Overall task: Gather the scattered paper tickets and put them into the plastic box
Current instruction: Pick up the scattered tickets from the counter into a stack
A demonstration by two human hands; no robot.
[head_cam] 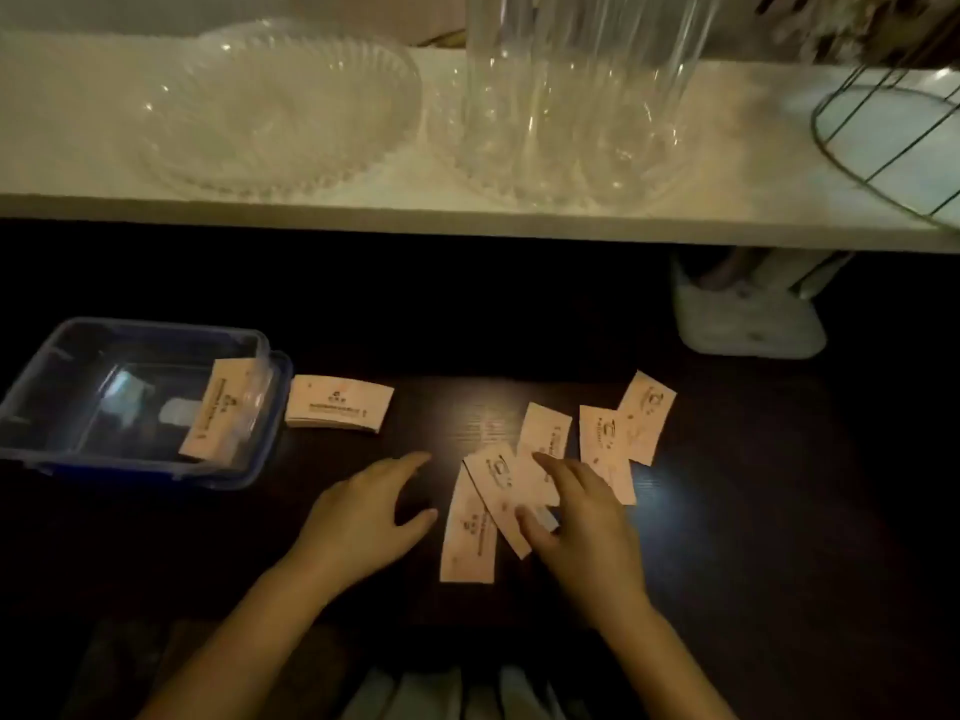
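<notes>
Dark wood made up the worktop (779, 511), dimly lit, with a white shelf (363, 215) above it carrying a clear glass bowl (275, 111) and a tall clear vase (576, 85). At the left of the worktop sat the plastic box (67, 449), clear with a blue rim and no lid on it, and one ticket (221, 407) leaned inside against its right wall. Just beside the box on the right lay a neat stack of tickets (337, 402).

Both forearms reached in from below. The left hand (363, 517) hovered open over bare worktop, fingers spread, its grip holding nothing. The right hand (582, 517) lay on the scattered tickets (470, 532), five or so overlapping in a loose fan; its grip was partly curled, thumb and fingertips pressed on the middle slips, but whether any was actually pinched could not be told.

The step in hand seemed to be the gathering, with most slips not yet in the box. The next move likely called for sweeping the fan together, squaring it between both hands, then carrying it left to the box.
</notes>
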